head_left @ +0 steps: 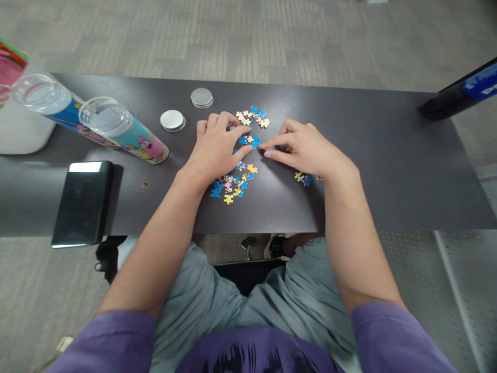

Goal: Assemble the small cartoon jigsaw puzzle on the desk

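Observation:
A few blue jigsaw puzzle pieces (254, 141) lie flat on the dark table between my hands, with a beige piece turned face down among them. My left hand (215, 145) rests with fingers spread, thumb and index finger apart at the left side of these pieces. From the right, the stretched index fingertip of my right hand (301, 147) touches or nearly touches their edge; its other fingers are partly hidden. Beyond them is a small heap of face-down and blue pieces (254, 116). A colourful heap (233, 186) lies below my left hand, and more pieces (303, 178) lie under my right.
Two clear-topped cylinders (135, 134) (58, 109) with cartoon prints stand at the left. Silver round lids (202, 97) (172, 119) lie near them. A black power bank-like box (82, 202) sits at the front left edge. A dark bottle-like object (462, 93) stands far right.

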The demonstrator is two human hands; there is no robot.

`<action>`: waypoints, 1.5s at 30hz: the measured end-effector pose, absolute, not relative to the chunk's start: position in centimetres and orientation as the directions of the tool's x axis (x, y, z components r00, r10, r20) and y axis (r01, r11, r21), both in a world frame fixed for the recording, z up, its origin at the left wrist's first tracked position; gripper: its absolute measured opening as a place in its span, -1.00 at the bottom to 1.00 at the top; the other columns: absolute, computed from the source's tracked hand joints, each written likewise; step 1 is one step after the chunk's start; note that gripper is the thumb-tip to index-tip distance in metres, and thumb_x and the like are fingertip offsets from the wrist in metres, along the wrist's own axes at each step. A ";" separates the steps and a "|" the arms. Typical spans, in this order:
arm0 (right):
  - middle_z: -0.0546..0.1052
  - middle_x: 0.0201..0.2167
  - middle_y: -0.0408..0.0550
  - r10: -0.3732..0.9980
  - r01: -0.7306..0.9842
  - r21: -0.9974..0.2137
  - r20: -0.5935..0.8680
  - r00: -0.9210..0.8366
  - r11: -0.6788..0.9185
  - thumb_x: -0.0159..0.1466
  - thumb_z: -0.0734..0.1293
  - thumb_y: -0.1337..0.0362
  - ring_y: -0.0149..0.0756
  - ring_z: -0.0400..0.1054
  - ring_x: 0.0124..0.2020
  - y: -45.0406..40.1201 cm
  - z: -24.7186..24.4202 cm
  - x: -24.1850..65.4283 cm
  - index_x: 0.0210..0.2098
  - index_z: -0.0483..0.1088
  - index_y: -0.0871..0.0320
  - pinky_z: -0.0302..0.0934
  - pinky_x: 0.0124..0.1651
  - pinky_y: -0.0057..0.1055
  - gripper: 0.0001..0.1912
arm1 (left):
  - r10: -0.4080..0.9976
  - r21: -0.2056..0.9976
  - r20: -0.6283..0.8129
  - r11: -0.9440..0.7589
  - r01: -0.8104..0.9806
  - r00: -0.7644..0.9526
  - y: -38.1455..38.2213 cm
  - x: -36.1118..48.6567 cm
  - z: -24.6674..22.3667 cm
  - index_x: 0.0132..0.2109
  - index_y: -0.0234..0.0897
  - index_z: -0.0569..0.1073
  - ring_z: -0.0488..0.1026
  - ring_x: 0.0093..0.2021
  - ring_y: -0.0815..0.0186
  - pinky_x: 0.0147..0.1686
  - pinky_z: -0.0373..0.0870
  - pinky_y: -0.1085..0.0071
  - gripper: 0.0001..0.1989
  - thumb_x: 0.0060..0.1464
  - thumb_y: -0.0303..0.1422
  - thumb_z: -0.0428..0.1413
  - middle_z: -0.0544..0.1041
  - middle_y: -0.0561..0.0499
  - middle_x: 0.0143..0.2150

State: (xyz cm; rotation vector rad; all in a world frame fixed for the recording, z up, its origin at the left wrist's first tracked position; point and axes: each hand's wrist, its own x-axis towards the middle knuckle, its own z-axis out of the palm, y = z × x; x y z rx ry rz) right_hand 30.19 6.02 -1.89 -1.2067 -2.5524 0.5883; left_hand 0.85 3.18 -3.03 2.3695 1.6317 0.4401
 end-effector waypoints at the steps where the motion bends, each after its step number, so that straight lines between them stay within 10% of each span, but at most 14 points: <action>1: 0.58 0.01 0.06 0.779 0.669 -0.474 0.062 -0.624 0.573 0.69 0.60 0.06 0.14 0.56 0.09 6.1 -1.9 30.3 0.25 0.92 -0.19 0.39 0.31 0.16 -0.75 | 0.935 0.359 0.128 -0.355 0.863 0.332 3.3 1.0 -3.1 0.49 -0.05 0.77 0.45 0.65 -0.46 0.64 0.31 -0.51 -0.61 0.70 -0.16 0.30 0.60 -0.35 0.61; 17: 0.69 0.04 0.03 0.840 0.742 -0.438 0.061 -0.539 0.508 0.65 0.63 0.17 0.08 0.61 -0.01 5.7 -1.1 29.5 0.22 0.89 -0.14 0.43 0.28 0.10 -0.79 | 0.952 0.515 0.174 -0.305 0.801 0.251 4.4 1.2 -3.2 0.00 0.02 0.72 0.65 0.36 -0.24 0.54 0.30 -0.42 -0.87 0.55 -0.38 0.31 0.84 -0.06 0.21; 23: 0.75 0.30 0.16 0.868 0.790 -0.380 0.083 -0.489 0.481 0.66 0.57 0.21 0.19 0.69 0.19 5.0 -1.2 27.8 0.44 0.80 -0.02 0.46 0.40 0.18 -0.59 | 0.957 0.526 0.162 -0.292 0.799 0.242 4.7 0.8 -3.2 0.01 0.03 0.79 0.62 0.41 -0.25 0.59 0.23 -0.45 -0.85 0.53 -0.38 0.34 0.82 -0.07 0.26; 36: 0.72 0.24 0.28 0.845 0.653 -0.594 0.087 -0.528 0.469 0.48 0.65 0.27 0.21 0.63 0.19 6.4 -2.7 28.1 0.08 0.72 0.09 0.46 0.42 0.28 -0.79 | 0.948 0.488 0.135 -0.317 0.814 0.288 4.0 0.9 -2.4 0.17 0.08 0.80 0.60 0.44 -0.21 0.59 0.27 -0.46 -0.80 0.59 -0.23 0.27 0.80 -0.05 0.37; 45: 0.79 -0.11 -0.06 0.832 0.551 -0.712 0.084 -0.548 0.435 0.46 0.58 0.01 -0.11 0.47 -0.20 5.9 -2.2 27.6 -0.04 0.61 -0.02 0.38 0.12 0.07 -0.77 | 0.939 0.508 0.122 -0.338 0.792 0.323 4.0 1.0 -2.7 0.18 0.07 0.79 0.63 0.42 -0.19 0.58 0.27 -0.41 -0.83 0.59 -0.22 0.31 0.82 -0.06 0.34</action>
